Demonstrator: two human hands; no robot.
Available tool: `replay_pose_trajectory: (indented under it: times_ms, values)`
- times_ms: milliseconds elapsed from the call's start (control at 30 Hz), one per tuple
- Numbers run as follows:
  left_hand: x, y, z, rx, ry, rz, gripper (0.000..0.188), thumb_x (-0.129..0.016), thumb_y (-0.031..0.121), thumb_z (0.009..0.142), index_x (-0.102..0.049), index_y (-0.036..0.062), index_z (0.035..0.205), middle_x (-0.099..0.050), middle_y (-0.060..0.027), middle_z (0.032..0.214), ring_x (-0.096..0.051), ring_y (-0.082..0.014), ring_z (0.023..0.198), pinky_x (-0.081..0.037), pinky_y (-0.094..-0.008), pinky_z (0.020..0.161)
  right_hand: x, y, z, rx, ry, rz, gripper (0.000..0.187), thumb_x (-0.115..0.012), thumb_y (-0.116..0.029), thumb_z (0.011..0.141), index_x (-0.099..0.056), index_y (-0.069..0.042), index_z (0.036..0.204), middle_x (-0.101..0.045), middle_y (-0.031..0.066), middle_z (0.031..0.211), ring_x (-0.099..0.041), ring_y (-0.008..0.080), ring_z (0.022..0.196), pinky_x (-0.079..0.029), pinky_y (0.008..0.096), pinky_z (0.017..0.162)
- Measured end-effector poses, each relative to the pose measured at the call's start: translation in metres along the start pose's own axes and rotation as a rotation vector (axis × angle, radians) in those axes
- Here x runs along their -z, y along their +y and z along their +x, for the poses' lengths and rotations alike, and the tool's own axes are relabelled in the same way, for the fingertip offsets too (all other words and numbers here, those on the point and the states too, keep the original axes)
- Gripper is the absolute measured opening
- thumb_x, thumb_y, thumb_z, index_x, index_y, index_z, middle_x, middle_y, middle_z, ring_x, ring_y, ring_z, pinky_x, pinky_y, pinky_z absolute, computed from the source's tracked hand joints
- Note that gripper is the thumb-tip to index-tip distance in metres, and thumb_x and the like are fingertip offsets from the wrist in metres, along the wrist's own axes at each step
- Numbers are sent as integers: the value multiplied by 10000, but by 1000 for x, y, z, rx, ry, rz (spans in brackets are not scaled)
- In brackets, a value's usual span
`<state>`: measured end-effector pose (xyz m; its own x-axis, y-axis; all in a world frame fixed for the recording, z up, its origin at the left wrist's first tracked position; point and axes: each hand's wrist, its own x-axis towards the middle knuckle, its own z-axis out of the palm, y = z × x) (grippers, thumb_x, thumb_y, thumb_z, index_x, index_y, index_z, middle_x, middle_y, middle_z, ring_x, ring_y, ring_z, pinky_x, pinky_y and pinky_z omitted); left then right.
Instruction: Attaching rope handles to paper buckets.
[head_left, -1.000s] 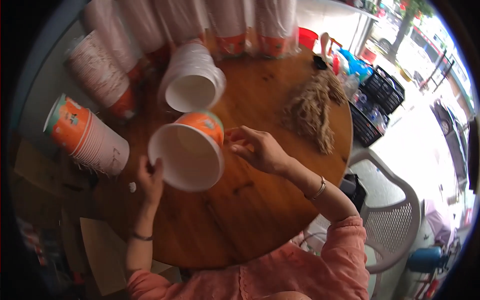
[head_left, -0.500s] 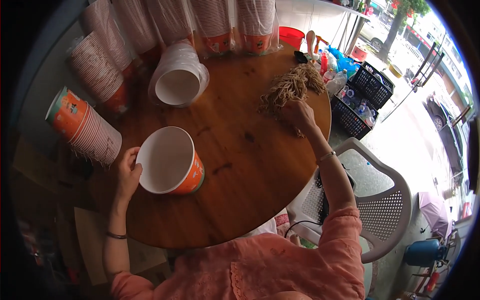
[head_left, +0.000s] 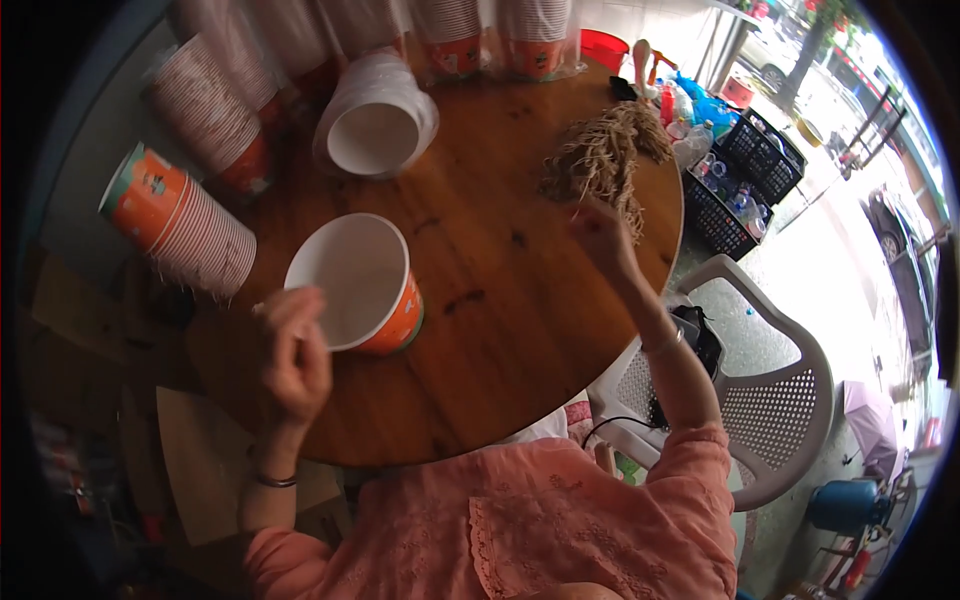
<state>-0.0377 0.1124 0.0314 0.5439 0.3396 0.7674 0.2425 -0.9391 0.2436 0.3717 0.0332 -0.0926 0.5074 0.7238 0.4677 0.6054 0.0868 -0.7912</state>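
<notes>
Lying at centre left on the round wooden counter (head_left: 500,330), the orange-and-white paper bucket (head_left: 365,285) is judged light and crushable, best held by its rim. The left hand (head_left: 292,352) is loosely curled beside it, grasping nothing; the right hand (head_left: 600,232) touches tan dried fibres (head_left: 600,155), grip unclear.

Left hand (head_left: 293,352) blurred, covering the near rim of the paper bowl (head_left: 358,283); cup stacks (head_left: 455,30) cut off at the top edge; crate bottles (head_left: 740,205) too small to tell.
</notes>
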Motion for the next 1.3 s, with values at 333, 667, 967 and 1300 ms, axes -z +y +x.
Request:
replay_pose_trajectory:
  times_ms: [333, 667, 967, 1300]
  values:
    - [-35, 59, -54, 721, -204, -825, 400, -393, 317, 1037, -619, -5, 964, -634, -47, 812, -586, -106, 760, -465, -261, 708, -57, -193, -99, -510, -645, 947, 138, -631, -85, 918, -682, -29, 1033, -679, -6, 856, -529, 24, 637, -418, 180, 533]
    - [-25, 57, -90, 640, -102, -579, 419, -434, 370, 1017, -555, 28, 806, -489, -50, 573, -490, -108, 550, -377, -291, 505, -95, -214, -148, -121, -431, 771, 140, -660, -5, 874, -696, -10, 1010, -707, 4, 886, -640, 80, 757, -502, 221, 609]
    - [-16, 71, -93, 412, 20, -275, 112, -538, 55, 947, -543, 12, 844, -547, -145, 726, -558, -298, 632, -430, -349, 559, -92, -232, -167, 127, -366, 347, 110, -672, -19, 824, -680, -32, 934, -667, 99, 833, -664, 235, 757, -521, 315, 644]
    - [-3, 97, -90, 269, -133, -243, 122, -567, -61, 858, -541, 5, 958, -587, -162, 887, -612, -352, 808, -498, -388, 692, -51, -230, -175, -405, -584, 634, 70, -656, -48, 859, -643, 5, 903, -633, 33, 766, -618, 121, 724, -481, 262, 601]
